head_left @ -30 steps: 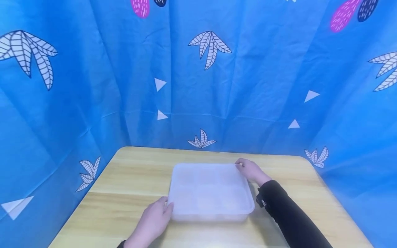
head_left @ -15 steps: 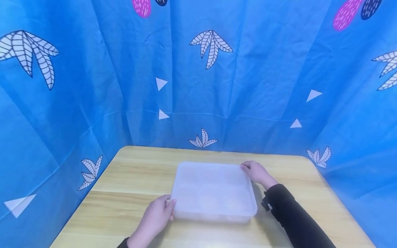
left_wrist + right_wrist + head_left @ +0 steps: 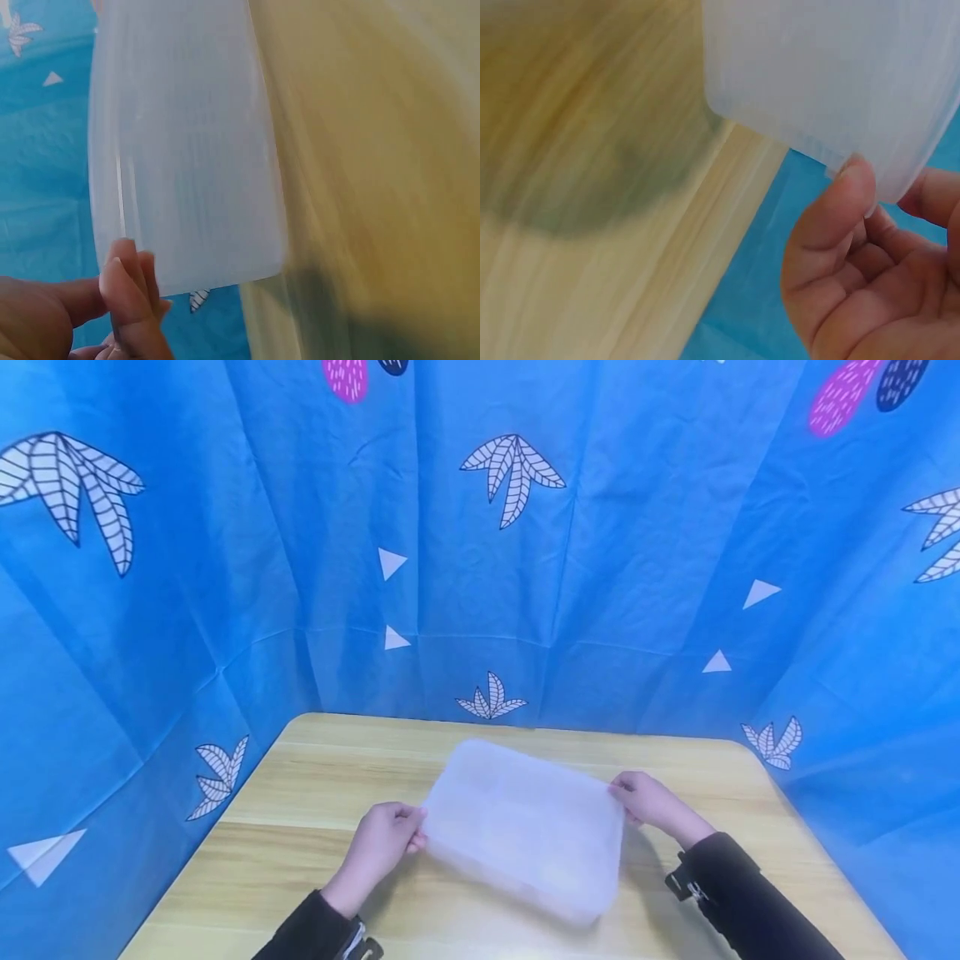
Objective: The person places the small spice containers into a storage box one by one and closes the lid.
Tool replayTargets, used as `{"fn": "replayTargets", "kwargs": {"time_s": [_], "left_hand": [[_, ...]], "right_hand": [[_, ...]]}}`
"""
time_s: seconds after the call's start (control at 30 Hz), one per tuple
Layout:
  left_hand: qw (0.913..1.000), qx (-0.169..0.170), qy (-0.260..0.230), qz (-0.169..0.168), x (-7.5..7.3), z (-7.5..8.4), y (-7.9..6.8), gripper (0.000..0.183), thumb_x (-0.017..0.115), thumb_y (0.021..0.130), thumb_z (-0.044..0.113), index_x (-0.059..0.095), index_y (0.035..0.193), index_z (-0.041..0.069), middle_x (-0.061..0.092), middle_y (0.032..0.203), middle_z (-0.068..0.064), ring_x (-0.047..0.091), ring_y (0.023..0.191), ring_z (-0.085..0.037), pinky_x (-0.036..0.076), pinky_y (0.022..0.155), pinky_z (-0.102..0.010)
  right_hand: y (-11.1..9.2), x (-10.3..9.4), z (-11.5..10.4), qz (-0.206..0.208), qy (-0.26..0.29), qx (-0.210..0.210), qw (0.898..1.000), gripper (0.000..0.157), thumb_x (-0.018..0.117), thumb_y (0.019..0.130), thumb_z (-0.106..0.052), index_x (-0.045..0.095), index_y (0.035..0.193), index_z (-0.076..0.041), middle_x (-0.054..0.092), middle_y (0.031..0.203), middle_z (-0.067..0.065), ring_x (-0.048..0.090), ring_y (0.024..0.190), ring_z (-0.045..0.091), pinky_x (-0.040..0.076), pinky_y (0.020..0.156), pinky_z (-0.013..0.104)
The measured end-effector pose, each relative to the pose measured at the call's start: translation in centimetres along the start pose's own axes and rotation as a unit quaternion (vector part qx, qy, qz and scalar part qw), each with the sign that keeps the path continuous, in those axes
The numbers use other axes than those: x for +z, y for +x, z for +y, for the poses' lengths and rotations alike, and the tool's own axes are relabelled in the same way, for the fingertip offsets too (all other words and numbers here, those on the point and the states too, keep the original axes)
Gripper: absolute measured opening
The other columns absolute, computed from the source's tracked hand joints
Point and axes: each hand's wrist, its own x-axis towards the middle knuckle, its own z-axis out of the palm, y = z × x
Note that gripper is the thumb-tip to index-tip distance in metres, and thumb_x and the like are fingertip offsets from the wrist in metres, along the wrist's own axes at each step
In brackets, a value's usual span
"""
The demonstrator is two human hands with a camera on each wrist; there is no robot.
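Observation:
A translucent whitish plastic box with a lid (image 3: 525, 827) is held between my two hands above the wooden table, turned askew in the head view. My left hand (image 3: 381, 839) pinches its left edge; in the left wrist view the curled fingers (image 3: 131, 292) meet the box's lower corner. At the far right corner, my right hand (image 3: 651, 803) pinches the box between thumb and fingers. The right wrist view shows that hand (image 3: 877, 277) gripping the corner of the box (image 3: 817, 82). Faint compartment shapes show through the top; whatever is inside cannot be made out.
The light wooden table (image 3: 300, 793) has rounded far corners. A blue curtain (image 3: 480, 577) with white leaf and triangle prints stands behind it and along both sides. Dark sleeves with wrist straps cover both forearms.
The box was level, its front side facing me; it has swung round clockwise and tilted. My left hand moved up slightly, my right hand rightward and nearer, both keeping their hold.

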Motion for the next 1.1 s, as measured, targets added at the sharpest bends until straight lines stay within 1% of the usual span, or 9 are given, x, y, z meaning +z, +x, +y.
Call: {"fn": "replayTargets", "kwargs": {"time_s": [0.17, 0.3, 0.43, 0.5, 0.57, 0.7, 0.8, 1.0, 1.1], "left_hand": [[0.9993, 0.01, 0.006, 0.036, 0.6, 0.1, 2.0, 0.024, 0.065, 0.098, 0.018, 0.072, 0.095, -0.005, 0.068, 0.065, -0.002, 0.068, 0.063, -0.018, 0.051, 0.053, -0.022], [0.998, 0.026, 0.016, 0.056, 1.4, 0.6, 3.2, 0.024, 0.068, 0.096, 0.019, 0.072, 0.096, -0.005, 0.07, 0.069, -0.003, 0.069, 0.065, -0.019, 0.05, 0.052, -0.024], [0.9948, 0.044, 0.051, 0.076, 2.4, 0.9, 3.8, 0.027, 0.071, 0.093, 0.02, 0.072, 0.103, -0.005, 0.074, 0.084, -0.009, 0.071, 0.077, -0.022, 0.058, 0.067, -0.034], [0.9928, 0.05, 0.069, 0.084, 2.8, 1.0, 4.0, 0.031, 0.072, 0.092, 0.02, 0.071, 0.108, -0.007, 0.074, 0.092, -0.012, 0.071, 0.085, -0.025, 0.059, 0.077, -0.04], [0.9919, 0.053, 0.077, 0.086, 3.1, 1.2, 4.2, 0.036, 0.073, 0.092, 0.02, 0.069, 0.113, -0.009, 0.074, 0.097, -0.015, 0.071, 0.091, -0.028, 0.058, 0.083, -0.044], [0.9928, 0.053, 0.075, 0.076, 3.9, 1.5, 4.5, 0.042, 0.073, 0.091, 0.018, 0.064, 0.121, -0.011, 0.073, 0.103, -0.019, 0.07, 0.099, -0.034, 0.057, 0.087, -0.046], [0.9931, 0.066, 0.073, 0.064, 4.4, 1.6, 4.8, 0.044, 0.072, 0.092, 0.017, 0.062, 0.125, -0.011, 0.071, 0.11, -0.023, 0.068, 0.104, -0.037, 0.056, 0.09, -0.048], [0.9955, 0.074, 0.056, 0.019, 4.8, 1.7, 5.5, 0.05, 0.066, 0.097, 0.019, 0.054, 0.135, -0.011, 0.066, 0.122, -0.026, 0.065, 0.113, -0.037, 0.054, 0.095, -0.048], [0.9956, 0.076, 0.055, -0.008, 4.9, 1.7, 5.9, 0.051, 0.064, 0.098, 0.019, 0.05, 0.139, -0.011, 0.063, 0.127, -0.027, 0.064, 0.115, -0.038, 0.054, 0.095, -0.047]], "right_hand": [[-1.9, -0.4, 0.1, -0.017, 0.035, 0.007, 0.999, 0.019, 0.051, 0.101, -0.008, 0.061, 0.101, 0.009, 0.054, 0.062, 0.006, 0.053, 0.052, 0.016, 0.054, 0.052, 0.034], [-3.4, -0.8, 0.5, -0.02, 0.056, 0.02, 0.998, 0.021, 0.052, 0.1, -0.009, 0.061, 0.102, 0.011, 0.057, 0.065, 0.008, 0.056, 0.055, 0.018, 0.057, 0.054, 0.036], [-4.5, -0.7, 1.0, -0.036, 0.082, 0.03, 0.996, 0.021, 0.053, 0.099, -0.009, 0.06, 0.097, 0.01, 0.059, 0.07, 0.009, 0.059, 0.059, 0.019, 0.059, 0.057, 0.037], [-5.0, -0.5, 1.1, -0.051, 0.101, 0.032, 0.993, 0.02, 0.054, 0.099, -0.01, 0.059, 0.094, 0.009, 0.06, 0.072, 0.01, 0.06, 0.061, 0.019, 0.059, 0.058, 0.036], [-5.5, -0.2, 1.1, -0.067, 0.124, 0.038, 0.989, 0.02, 0.054, 0.099, -0.011, 0.059, 0.093, 0.008, 0.061, 0.073, 0.01, 0.061, 0.062, 0.019, 0.059, 0.059, 0.035], [-6.4, 0.6, 1.0, -0.093, 0.165, 0.042, 0.981, 0.019, 0.055, 0.099, -0.012, 0.057, 0.092, 0.005, 0.062, 0.074, 0.01, 0.062, 0.062, 0.018, 0.059, 0.06, 0.033], [-7.2, 1.1, 0.7, -0.105, 0.191, 0.049, 0.975, 0.018, 0.056, 0.099, -0.013, 0.055, 0.091, 0.004, 0.063, 0.075, 0.011, 0.063, 0.062, 0.017, 0.059, 0.06, 0.032], [-8.4, 1.7, 0.2, -0.107, 0.214, 0.053, 0.969, 0.017, 0.055, 0.098, -0.012, 0.052, 0.09, 0.002, 0.063, 0.075, 0.011, 0.063, 0.062, 0.017, 0.06, 0.061, 0.033], [-8.9, 2.1, -0.1, -0.119, 0.226, 0.055, 0.965, 0.016, 0.055, 0.099, -0.011, 0.051, 0.091, 0.002, 0.064, 0.074, 0.011, 0.064, 0.061, 0.016, 0.06, 0.061, 0.033]]}}
